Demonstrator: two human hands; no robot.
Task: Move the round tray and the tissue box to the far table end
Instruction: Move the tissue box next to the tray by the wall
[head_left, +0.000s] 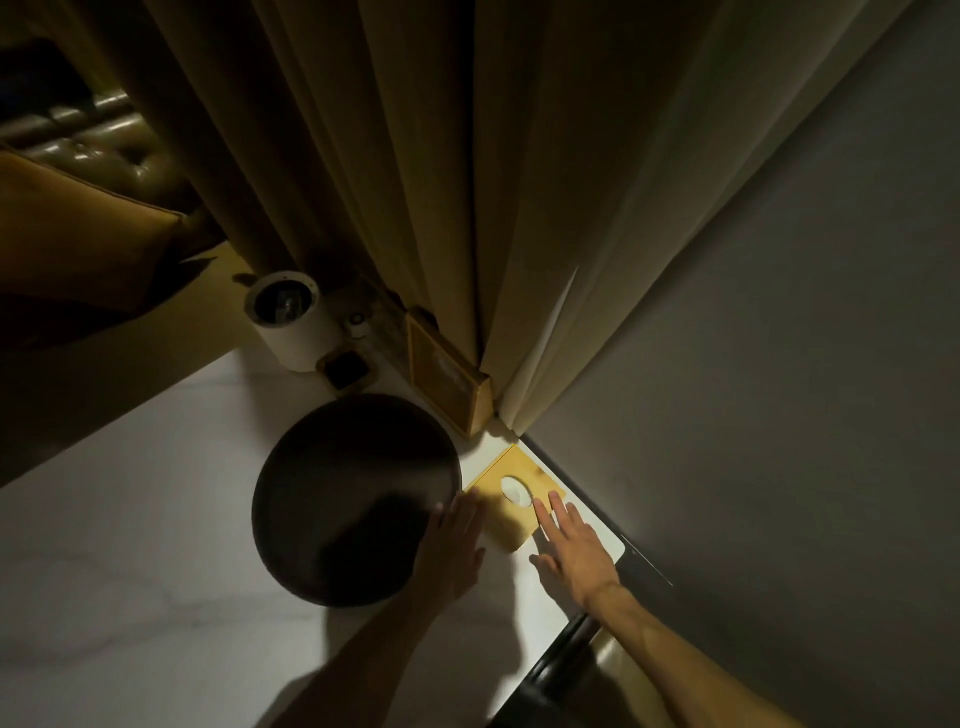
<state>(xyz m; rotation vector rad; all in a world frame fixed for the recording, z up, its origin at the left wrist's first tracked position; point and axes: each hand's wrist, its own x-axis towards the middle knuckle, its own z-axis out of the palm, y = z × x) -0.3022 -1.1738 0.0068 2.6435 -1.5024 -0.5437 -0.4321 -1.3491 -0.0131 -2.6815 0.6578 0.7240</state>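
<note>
Dark round tray (343, 499) lies flat on the white counter (130, 545), near the far right corner. Yellow tissue box (511, 496) just right of it, by the counter's right edge. Left hand (454, 545) flat, grip apart, lying over tray's right rim. Right hand (574, 545) splayed, grip apart, fingertips on the box's near edge. Farther back: white cylinder (291, 322), framed picture (447, 384), curtain (389, 182). Grey wall (779, 364) right.
</note>
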